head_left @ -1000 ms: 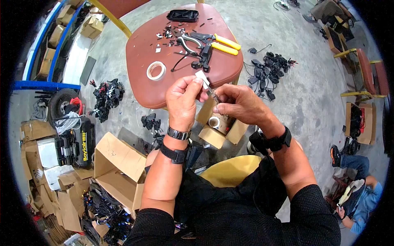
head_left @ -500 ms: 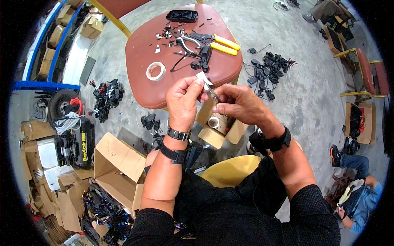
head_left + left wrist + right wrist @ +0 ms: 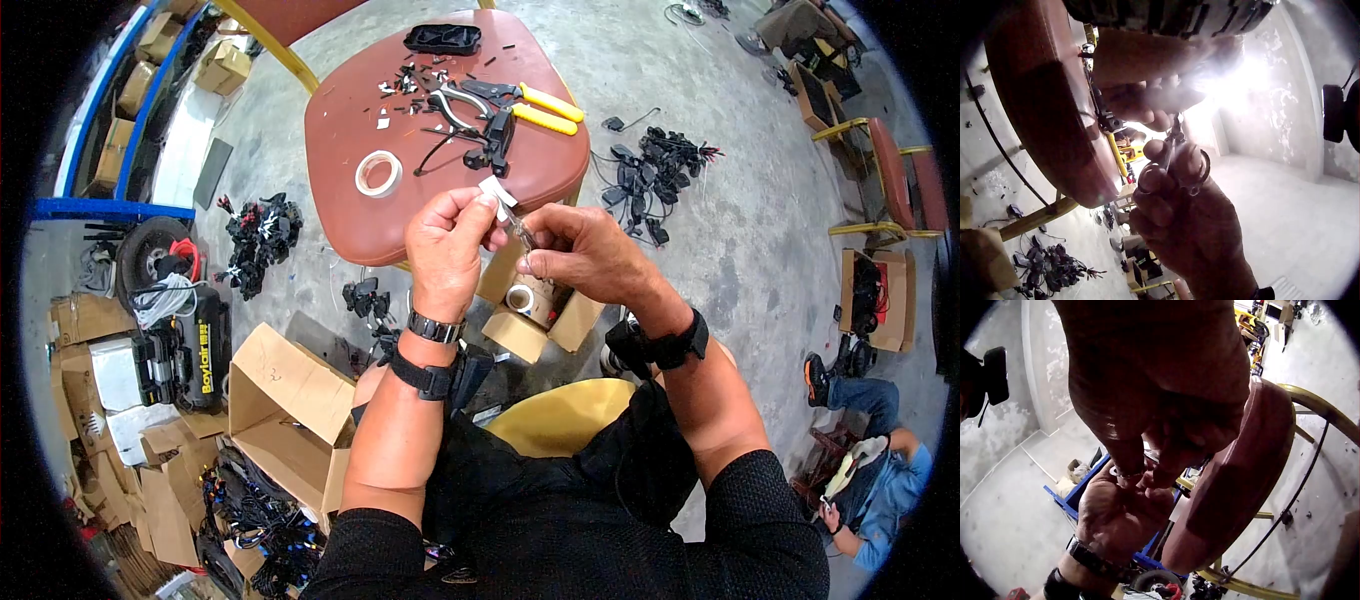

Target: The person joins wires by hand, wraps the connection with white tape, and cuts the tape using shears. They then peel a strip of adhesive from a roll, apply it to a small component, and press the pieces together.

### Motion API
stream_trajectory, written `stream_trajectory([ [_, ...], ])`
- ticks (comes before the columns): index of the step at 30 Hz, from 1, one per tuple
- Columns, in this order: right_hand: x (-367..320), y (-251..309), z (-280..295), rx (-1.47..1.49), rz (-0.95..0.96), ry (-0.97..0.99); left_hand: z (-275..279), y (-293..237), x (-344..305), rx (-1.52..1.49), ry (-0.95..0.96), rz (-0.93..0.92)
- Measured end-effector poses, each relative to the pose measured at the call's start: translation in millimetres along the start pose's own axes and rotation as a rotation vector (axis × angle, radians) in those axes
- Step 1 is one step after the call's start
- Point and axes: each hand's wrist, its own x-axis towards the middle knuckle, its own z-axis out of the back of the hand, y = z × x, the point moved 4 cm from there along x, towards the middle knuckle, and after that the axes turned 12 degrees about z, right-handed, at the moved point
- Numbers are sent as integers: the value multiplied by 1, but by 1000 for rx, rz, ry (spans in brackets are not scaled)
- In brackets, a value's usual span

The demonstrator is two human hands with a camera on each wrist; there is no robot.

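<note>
Left hand [image 3: 445, 245] pinched a white strip [image 3: 494, 187] between fingers, right hand [image 3: 588, 255] gripping small metal scissors [image 3: 520, 231] just beside it, near red-brown seat [image 3: 345, 220]

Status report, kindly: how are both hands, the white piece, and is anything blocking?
Left hand pinches white piece. Right hand grips small scissors, blades near the piece; contact unclear. No obstruction seen; yellow-handled tool lies apart on red seat.

Black textured shirt [image 3: 560, 540] showing short sleeves [image 3: 768, 520], shiny linked band [image 3: 436, 327] circling the left wrist, black straps [image 3: 422, 378] wrapping both forearms
</note>
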Motion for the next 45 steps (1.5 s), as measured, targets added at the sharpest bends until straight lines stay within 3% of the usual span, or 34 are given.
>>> stream_trajectory([
  [28, 0, -3, 6, 63, 28, 2, -2, -3, -1, -80, 121, -35],
  [45, 0, 0, 7, -53, 38, 14, 0, 0, 3, 52, 59, -76],
])
